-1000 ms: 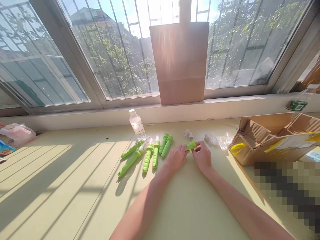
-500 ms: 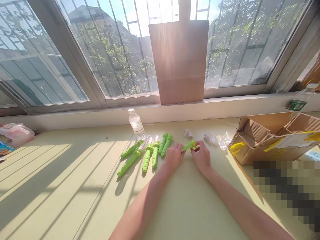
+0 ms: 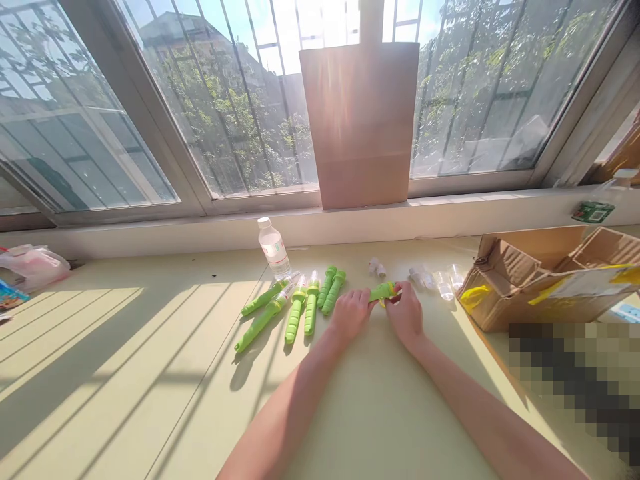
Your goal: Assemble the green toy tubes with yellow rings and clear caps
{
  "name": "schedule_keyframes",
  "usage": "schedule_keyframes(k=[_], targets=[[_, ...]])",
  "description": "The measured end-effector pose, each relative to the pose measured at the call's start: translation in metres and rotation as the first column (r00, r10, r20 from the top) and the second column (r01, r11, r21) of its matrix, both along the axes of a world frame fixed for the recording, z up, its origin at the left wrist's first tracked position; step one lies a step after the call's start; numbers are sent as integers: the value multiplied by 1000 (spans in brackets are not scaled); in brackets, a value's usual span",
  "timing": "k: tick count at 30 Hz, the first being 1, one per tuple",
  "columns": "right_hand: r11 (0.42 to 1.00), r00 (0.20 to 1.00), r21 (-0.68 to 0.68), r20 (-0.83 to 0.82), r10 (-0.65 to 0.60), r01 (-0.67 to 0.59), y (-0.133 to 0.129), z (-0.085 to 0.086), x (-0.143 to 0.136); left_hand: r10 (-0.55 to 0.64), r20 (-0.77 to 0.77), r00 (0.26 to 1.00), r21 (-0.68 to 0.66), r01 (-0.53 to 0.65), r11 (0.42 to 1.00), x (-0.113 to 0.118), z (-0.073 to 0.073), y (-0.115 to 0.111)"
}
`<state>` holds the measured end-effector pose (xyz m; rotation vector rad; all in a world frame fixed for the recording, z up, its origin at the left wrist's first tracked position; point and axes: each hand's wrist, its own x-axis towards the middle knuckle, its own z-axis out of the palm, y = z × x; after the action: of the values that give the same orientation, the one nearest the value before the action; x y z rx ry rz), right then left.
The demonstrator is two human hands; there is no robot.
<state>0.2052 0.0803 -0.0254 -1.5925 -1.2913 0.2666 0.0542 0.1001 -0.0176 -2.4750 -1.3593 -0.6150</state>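
A green ribbed plastic handle [image 3: 381, 292] is held between my two hands, lying crosswise. My left hand [image 3: 351, 311] is wrapped around its left part. At its collared right end, the fingers of my right hand [image 3: 406, 311] are pinched, with a bit of yellow showing beneath them; the fingertips are partly hidden. Left of my hands lie two plain green handles [image 3: 331, 291] side by side. Further left, several more green handles [image 3: 296, 319] have clear tips fitted on their upper ends.
Small clear plastic pieces [image 3: 377, 268] lie behind my hands, with clear cups [image 3: 443, 285] further right. A water bottle [image 3: 274, 250] stands behind the handles. An open cardboard box [image 3: 540, 293] is at the right, a pink plastic bag [image 3: 40, 267] at far left.
The held handle and both hands have shifted very slightly to the right, and the right-hand fingers have turned a little at the collar. The other things stay in place.
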Motion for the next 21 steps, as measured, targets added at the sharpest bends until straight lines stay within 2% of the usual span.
schedule_keyframes(k=[10,21], targets=[[999,999,-32,26,20,-19,0,-5,1,55,-37,998,-158,-60,986,1,4,-2],[999,1000,-34,26,-5,6,-1,-3,0,56,-42,998,-99,-60,993,1,3,1]])
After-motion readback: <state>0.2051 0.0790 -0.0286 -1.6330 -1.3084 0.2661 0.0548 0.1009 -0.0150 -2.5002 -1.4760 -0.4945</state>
